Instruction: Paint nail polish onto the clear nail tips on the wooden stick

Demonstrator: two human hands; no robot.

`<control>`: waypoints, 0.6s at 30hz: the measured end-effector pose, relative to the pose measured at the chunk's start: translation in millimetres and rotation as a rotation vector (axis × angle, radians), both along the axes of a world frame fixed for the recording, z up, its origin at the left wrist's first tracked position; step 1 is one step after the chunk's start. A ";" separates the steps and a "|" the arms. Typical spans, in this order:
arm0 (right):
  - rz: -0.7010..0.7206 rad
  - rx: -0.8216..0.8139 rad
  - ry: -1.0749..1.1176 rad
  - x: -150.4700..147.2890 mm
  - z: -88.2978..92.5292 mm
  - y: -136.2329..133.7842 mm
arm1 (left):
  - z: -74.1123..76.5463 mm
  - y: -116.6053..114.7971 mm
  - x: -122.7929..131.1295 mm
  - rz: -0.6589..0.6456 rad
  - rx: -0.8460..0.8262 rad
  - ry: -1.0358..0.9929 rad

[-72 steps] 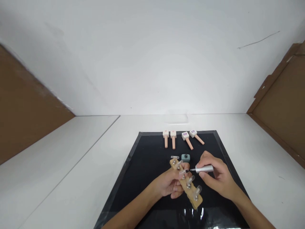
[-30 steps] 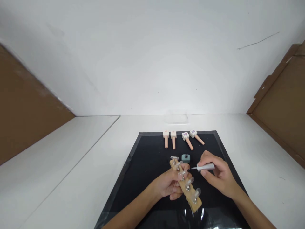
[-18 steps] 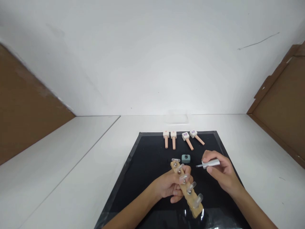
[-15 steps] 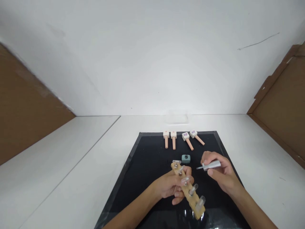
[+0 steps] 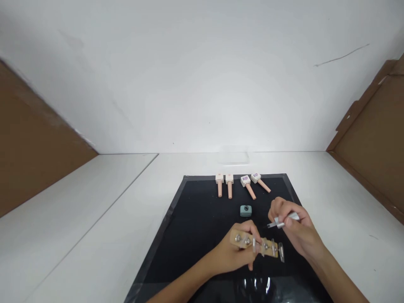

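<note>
My left hand point(image 5: 235, 252) is closed round a wooden nail tip stand point(image 5: 239, 237), with clear false nails point(image 5: 281, 252) fixed along it on round metal studs. The stand lies nearly level, its right end towards my other hand. In my right hand point(image 5: 298, 225) is a nail polish brush point(image 5: 288, 219) with a silver cap handle, pinched between thumb and fingers. Its bristle end points left, a little above the stand and apart from it. An open teal polish bottle point(image 5: 245, 211) stands just beyond my left hand, its dark neck facing up.
Several white bottles with peach caps point(image 5: 229, 185) lie at the back of the black mat point(image 5: 195, 219). Behind the mat, a clear plastic tray point(image 5: 234, 156) sits against the white wall. Brown board panels point(image 5: 372, 134) flank the white table.
My left hand has turned the nail tip stand from a steep slant to nearly level. My right hand, with the brush, has shifted slightly right, and the brush's tip is lower.
</note>
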State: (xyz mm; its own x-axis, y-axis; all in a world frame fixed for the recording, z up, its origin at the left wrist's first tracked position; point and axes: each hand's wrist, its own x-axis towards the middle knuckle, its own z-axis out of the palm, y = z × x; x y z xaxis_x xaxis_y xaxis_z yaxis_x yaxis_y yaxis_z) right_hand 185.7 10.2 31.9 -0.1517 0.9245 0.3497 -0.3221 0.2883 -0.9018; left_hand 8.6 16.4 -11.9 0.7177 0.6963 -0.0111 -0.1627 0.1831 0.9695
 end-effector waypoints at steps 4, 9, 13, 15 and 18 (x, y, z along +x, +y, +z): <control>-0.064 0.007 0.003 4.3 -0.1 0.2 | 5.6 -3.4 -0.3 0.165 0.221 0.035; -0.092 0.054 -0.068 6.3 2.9 -1.5 | -0.7 -1.2 -2.1 0.376 0.540 0.048; -0.086 0.082 -0.119 6.1 0.5 -2.8 | -13.2 0.0 -3.9 0.433 0.681 0.053; -0.097 0.101 -0.127 5.6 -2.1 -3.3 | -18.2 0.0 -4.6 0.438 0.679 0.052; -0.113 0.138 -0.138 4.1 -4.2 -4.6 | -22.2 0.5 -4.9 0.455 0.678 0.054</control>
State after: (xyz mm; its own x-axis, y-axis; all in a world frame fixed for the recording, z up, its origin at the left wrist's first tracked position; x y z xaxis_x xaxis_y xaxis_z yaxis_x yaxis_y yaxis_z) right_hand 189.8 5.6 27.6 -0.1050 0.8833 0.4569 -0.1565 0.4390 -0.8847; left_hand 3.6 16.9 -34.1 0.3732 0.7872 0.4910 -0.0299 -0.5188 0.8544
